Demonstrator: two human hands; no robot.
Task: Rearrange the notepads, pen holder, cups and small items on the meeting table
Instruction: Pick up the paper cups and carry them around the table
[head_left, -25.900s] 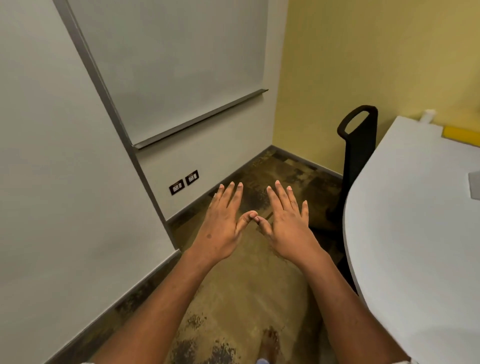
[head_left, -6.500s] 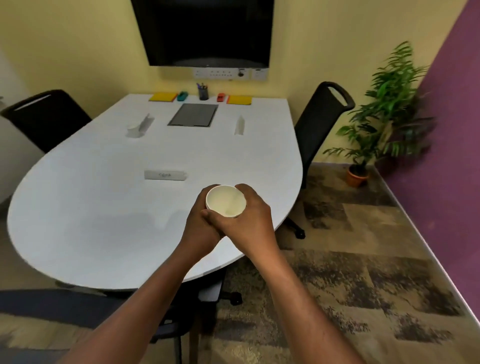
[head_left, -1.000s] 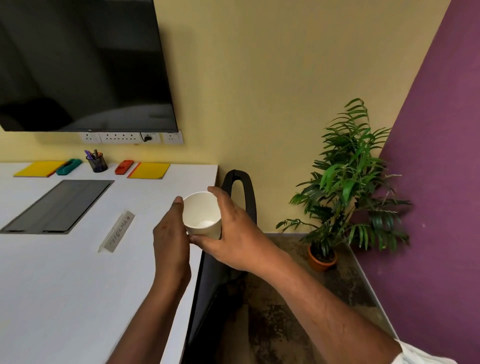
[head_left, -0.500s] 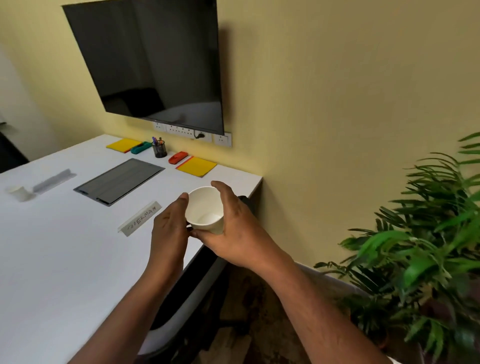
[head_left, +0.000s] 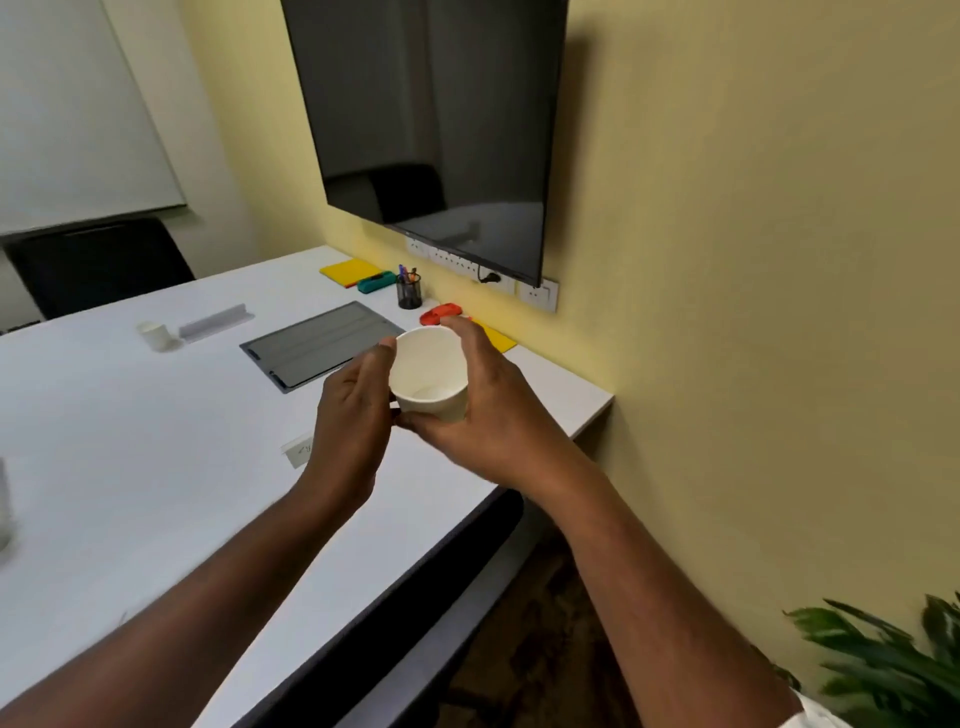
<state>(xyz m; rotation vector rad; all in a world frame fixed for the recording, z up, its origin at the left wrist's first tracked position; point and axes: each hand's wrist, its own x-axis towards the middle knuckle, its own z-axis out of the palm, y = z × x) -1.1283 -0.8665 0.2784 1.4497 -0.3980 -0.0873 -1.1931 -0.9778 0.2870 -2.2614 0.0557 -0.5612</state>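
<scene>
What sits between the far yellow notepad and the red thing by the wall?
In the head view, a teal item and the black pen holder sit between the yellow notepad and the red item.

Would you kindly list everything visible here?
Held cup: one, white, above table.
Second cup: one, white, table's far left.
Notepads: two, yellow, along wall.
Pen holder: one, black, between notepads.
Small items: two, teal and red, flanking pen holder.
Name plates: two, pale, on table.
Table panel: one, grey, mid-table.
Screen: one, black, on wall.
Chair: one, black, far side.
Plant: one, green, lower right.
Table: one, white.
Left hand, right hand: both grip the held cup.
</scene>
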